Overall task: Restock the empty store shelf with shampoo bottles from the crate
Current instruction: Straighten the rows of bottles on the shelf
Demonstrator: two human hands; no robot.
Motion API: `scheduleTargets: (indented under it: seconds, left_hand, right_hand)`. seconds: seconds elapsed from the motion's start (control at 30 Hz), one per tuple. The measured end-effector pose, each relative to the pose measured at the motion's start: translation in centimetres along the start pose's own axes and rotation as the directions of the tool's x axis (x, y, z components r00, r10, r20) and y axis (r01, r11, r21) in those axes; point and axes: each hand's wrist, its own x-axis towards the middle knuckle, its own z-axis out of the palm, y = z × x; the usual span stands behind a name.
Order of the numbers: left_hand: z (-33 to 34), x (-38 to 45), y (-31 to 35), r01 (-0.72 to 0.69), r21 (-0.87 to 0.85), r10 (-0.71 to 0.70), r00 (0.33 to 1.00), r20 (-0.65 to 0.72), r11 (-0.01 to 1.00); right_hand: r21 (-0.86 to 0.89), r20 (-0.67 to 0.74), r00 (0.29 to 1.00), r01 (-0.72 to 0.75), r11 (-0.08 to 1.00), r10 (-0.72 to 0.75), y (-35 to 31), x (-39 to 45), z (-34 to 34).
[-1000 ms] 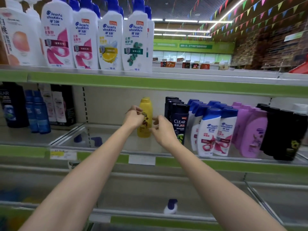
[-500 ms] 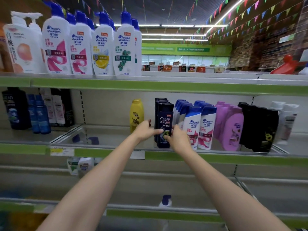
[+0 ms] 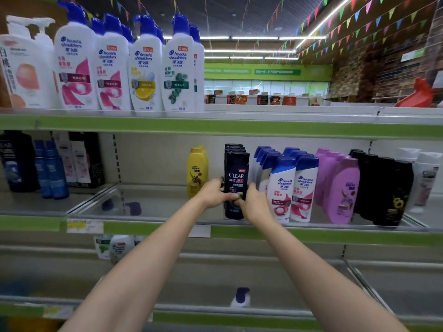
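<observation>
Gripping the front dark navy plastic CLEAR shampoo bottle (image 3: 236,183) from both sides, the left hand (image 3: 214,193) curls its fingers round the bottle's left edge with the thumb across the lower label, while the right hand (image 3: 254,202) wraps its fingers round the right edge. That bottle stands upright at the front of a row of matching dark bottles on the middle green-edged metal shelf (image 3: 311,232). A yellow plastic bottle (image 3: 197,171) stands just to its left, apart from it. White blue-capped Head & Shoulders bottles (image 3: 293,188) stand just to its right, then lilac bottles (image 3: 340,188).
</observation>
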Motion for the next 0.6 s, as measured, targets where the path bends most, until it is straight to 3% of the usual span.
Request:
scheduleTargets:
  seconds: [0.23, 0.6]
  left_hand:
    - [0.0, 0.5, -0.2, -0.008, -0.003, 0.008, 1.0, -0.001, 1.0]
    - [-0.5, 1.2, -0.3, -0.014, 0.018, 0.014, 1.0, 0.001, 1.0]
  right_hand:
    - [0.018, 0.105, 0.994, 0.009, 1.0, -0.011, -0.1, 1.0, -0.4]
    - [0.025, 0.096, 0.995, -0.022, 0.999, 0.02, -0.5, 1.8, 0.2]
